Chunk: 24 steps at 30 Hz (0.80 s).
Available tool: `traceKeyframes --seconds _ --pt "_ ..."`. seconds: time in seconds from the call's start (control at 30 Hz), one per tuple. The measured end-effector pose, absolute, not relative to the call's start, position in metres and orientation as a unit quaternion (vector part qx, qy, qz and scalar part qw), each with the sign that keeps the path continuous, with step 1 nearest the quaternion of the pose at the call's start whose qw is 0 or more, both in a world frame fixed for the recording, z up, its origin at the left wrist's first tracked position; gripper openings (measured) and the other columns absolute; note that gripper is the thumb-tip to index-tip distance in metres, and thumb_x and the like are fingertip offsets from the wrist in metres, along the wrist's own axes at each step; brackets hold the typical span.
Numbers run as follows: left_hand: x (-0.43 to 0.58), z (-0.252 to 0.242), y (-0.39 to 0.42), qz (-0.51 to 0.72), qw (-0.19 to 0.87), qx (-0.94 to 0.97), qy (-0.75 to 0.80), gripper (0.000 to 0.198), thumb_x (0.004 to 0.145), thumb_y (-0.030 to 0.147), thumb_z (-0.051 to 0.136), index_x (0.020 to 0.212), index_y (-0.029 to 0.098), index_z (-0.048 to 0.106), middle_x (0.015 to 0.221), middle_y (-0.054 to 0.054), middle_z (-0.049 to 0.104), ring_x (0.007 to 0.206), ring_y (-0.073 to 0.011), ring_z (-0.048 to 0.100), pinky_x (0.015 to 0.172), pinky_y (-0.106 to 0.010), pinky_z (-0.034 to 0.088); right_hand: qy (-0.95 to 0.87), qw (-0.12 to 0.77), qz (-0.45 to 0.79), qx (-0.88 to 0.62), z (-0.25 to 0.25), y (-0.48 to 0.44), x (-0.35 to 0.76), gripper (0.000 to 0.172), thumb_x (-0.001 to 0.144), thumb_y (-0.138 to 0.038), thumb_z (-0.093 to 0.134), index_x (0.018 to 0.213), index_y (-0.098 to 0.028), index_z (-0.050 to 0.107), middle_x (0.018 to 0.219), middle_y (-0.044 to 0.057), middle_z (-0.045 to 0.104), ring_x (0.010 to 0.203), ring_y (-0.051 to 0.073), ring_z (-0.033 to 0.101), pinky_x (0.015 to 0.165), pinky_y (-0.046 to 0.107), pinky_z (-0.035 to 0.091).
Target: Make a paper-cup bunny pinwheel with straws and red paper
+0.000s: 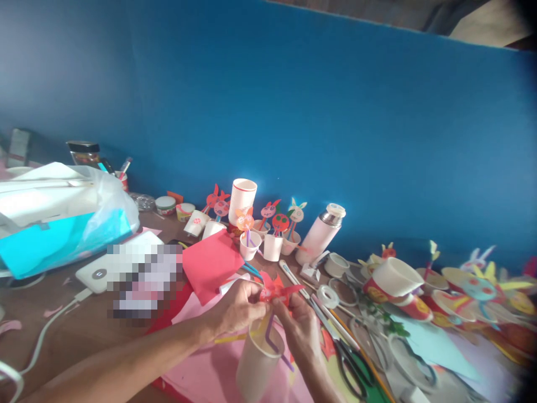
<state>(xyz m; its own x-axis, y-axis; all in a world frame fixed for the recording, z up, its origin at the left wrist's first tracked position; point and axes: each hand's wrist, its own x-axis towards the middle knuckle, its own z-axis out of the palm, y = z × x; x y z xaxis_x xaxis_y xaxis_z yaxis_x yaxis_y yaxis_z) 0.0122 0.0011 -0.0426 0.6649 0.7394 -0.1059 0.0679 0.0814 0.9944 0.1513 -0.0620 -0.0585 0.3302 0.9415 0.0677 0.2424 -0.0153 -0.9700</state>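
Observation:
My left hand [240, 309] and my right hand [302, 320] meet over a white paper cup [255, 372], each pinching a red paper cutout [280, 290] with pointed ends. Below the cutout, a bent purple straw [269, 337] runs across the cup's rim, one end outside it. A yellow straw [230, 338] sticks out to the left of the cup. Pink paper sheets [201, 364] lie beneath. Fingers cover part of the cutout, so how it joins the straws cannot be made out.
Black-handled scissors [352, 364] and a tape roll [327, 296] lie to the right. Behind stand small cups with paper faces on straws [272, 246] and a pink thermos [319, 235]. Red paper [212, 263], a power bank [121, 263] and a plastic bag [113, 207] are left.

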Motion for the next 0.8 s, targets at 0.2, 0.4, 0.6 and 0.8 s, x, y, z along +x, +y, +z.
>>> traceKeyframes --seconds 0.2,0.4,0.6,0.8 --pt "0.009 -0.032 0.007 0.263 0.708 0.592 0.282 0.016 0.070 0.026 0.060 0.064 0.011 0.058 0.061 0.002 0.047 0.056 -0.0086 0.041 0.056 -0.021 0.033 -0.435 0.561 0.342 -0.616 -0.058 -0.065 0.158 0.036 0.079 -0.053 0.053 0.072 -0.020 0.065 0.071 0.003 0.065 0.071 0.020 0.059 0.066 0.028 0.046" --pt "0.006 -0.018 0.006 0.264 0.724 0.561 0.301 0.015 0.069 0.026 0.061 0.074 0.011 0.062 0.070 -0.002 0.059 0.070 -0.0156 0.056 0.068 -0.027 0.043 -0.436 0.561 0.426 -0.560 -0.049 -0.063 0.154 0.034 0.076 -0.049 0.059 0.063 -0.019 0.063 0.063 0.002 0.064 0.062 0.016 0.057 0.063 0.026 0.046" --pt "0.008 -0.023 0.006 0.269 0.699 0.583 0.315 0.014 0.070 0.024 0.058 0.065 0.012 0.057 0.063 0.001 0.053 0.061 -0.0117 0.052 0.061 -0.023 0.040 -0.428 0.550 0.416 -0.584 -0.055 -0.061 0.154 0.026 0.074 -0.042 0.064 0.067 -0.017 0.065 0.059 -0.001 0.061 0.057 0.013 0.055 0.057 0.022 0.042" --pt "0.008 -0.032 0.006 0.285 0.651 0.618 0.336 0.016 0.069 0.027 0.058 0.062 0.012 0.055 0.057 0.003 0.047 0.054 -0.0097 0.044 0.052 -0.021 0.033 -0.458 0.522 0.380 -0.611 -0.056 -0.061 0.156 0.025 0.075 -0.039 0.060 0.069 -0.015 0.066 0.061 0.001 0.062 0.059 0.014 0.054 0.058 0.023 0.041"
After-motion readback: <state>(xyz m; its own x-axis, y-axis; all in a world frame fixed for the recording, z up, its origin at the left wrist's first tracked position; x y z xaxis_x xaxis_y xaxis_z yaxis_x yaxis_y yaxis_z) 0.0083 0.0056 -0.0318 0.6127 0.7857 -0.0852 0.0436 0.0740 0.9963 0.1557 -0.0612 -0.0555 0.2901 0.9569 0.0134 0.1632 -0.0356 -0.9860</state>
